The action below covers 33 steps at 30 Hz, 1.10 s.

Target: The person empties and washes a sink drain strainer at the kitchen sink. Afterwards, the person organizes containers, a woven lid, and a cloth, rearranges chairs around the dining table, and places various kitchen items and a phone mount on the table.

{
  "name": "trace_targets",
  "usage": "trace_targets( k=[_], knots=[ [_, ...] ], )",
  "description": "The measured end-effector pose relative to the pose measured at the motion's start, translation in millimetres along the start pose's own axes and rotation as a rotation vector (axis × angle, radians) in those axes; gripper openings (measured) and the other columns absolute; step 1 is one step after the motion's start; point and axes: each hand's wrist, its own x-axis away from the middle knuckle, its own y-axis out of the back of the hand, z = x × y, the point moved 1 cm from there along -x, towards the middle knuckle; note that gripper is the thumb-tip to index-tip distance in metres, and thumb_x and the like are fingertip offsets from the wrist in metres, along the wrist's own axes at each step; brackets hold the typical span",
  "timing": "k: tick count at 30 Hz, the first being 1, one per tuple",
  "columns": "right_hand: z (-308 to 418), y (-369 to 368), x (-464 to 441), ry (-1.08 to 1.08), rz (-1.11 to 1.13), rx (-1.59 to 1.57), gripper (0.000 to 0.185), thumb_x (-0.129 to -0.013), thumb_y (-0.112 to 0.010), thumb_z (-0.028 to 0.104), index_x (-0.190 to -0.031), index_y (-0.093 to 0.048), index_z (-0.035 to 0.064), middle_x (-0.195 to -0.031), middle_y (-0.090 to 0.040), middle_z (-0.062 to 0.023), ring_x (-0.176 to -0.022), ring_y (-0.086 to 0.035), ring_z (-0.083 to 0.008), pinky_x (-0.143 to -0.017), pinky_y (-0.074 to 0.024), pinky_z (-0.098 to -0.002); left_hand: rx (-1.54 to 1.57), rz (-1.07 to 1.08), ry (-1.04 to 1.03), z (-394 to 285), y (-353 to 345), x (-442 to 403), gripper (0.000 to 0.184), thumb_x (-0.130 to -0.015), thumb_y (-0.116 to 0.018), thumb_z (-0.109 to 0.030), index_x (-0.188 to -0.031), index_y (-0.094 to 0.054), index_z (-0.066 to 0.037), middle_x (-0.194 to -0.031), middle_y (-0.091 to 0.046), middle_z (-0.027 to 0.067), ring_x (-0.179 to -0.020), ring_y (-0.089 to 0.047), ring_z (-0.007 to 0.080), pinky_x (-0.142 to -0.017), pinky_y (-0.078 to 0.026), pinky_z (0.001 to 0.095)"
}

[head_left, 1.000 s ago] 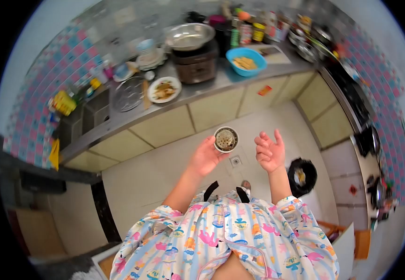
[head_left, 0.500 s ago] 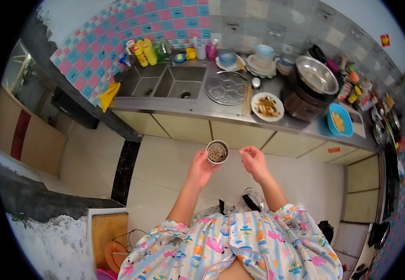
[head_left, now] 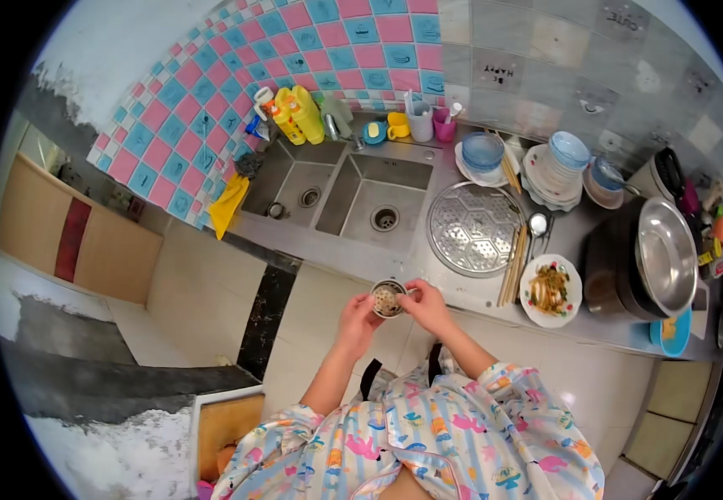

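Observation:
A small round metal sink strainer (head_left: 387,300) with a holed bottom is in front of me, just short of the counter edge. Dark bits of residue lie inside it. My left hand (head_left: 357,323) grips its left side, fingers closed round the wall. On the opposite side, the fingers of my right hand (head_left: 426,307) are closed on the rim. Beyond the strainer is a double steel sink with a left basin (head_left: 282,179) and a right basin (head_left: 361,196), each showing a round drain.
A yellow cloth (head_left: 228,205) hangs over the counter's left edge. Yellow bottles (head_left: 305,115) stand behind the sink. To the right are a round perforated tray (head_left: 474,227), chopsticks (head_left: 512,267), a plate of food (head_left: 552,290) and a cooker with a steel bowl (head_left: 666,258).
My view has moved nearer the counter and sink. My right hand, apart from the strainer before, has come left onto its rim; my left hand still holds it.

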Motion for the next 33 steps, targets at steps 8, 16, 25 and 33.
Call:
trace_targets(
  k=[8, 16, 25, 33],
  knots=[
    [-15.0, -28.3, -135.5, -0.045, -0.281, 0.127, 0.027, -0.069, -0.065, 0.015, -0.09, -0.06, -0.0015, -0.058, -0.056, -0.0079, -0.052, -0.053, -0.0167, -0.051, -0.0423, -0.0311, -0.16, -0.032, 0.036, -66.1, 31.4, -130.4, 0.03, -0.092, -0.057, -0.029, -0.111, -0.049, -0.008, -0.108, -0.058, 0.0072, -0.096, -0.06, 0.0202, -0.084, -0.048, 0.0349],
    [-48.7, -66.9, -241.1, -0.277, -0.715, -0.108, 0.009, -0.075, -0.06, 0.007, -0.079, -0.058, -0.0013, -0.059, -0.056, -0.0058, -0.046, -0.049, -0.011, -0.042, -0.0375, -0.0255, -0.483, 0.002, -0.059, -167.6, 122.6, -346.2, 0.028, -0.092, -0.055, -0.027, -0.109, -0.054, -0.004, -0.096, -0.06, 0.0067, -0.076, -0.063, 0.0155, -0.063, -0.051, 0.0274],
    [-39.4, -166.1, -357.9, -0.528, -1.134, -0.5, 0.009, -0.075, -0.06, 0.01, -0.072, -0.055, 0.0034, -0.055, -0.052, -0.0041, -0.036, -0.04, -0.0097, -0.031, -0.0271, -0.0246, -0.698, 0.187, -0.281, -233.2, 125.3, -573.4, 0.037, -0.095, -0.051, -0.028, -0.118, -0.053, 0.0, -0.101, -0.061, 0.0105, -0.072, -0.061, 0.0185, -0.06, -0.052, 0.029],
    [-22.6, -203.4, -397.0, -0.55, -1.416, -0.491, 0.009, -0.075, -0.061, 0.01, -0.076, -0.056, 0.003, -0.054, -0.052, -0.0035, -0.037, -0.043, -0.0103, -0.032, -0.0293, -0.0248, -0.899, 0.338, -0.46, -221.3, 91.0, -664.8, 0.034, -0.095, -0.043, -0.031, -0.113, -0.055, -0.004, -0.099, -0.062, 0.0211, -0.093, -0.058, 0.0399, -0.079, -0.046, 0.0449]
  ],
)
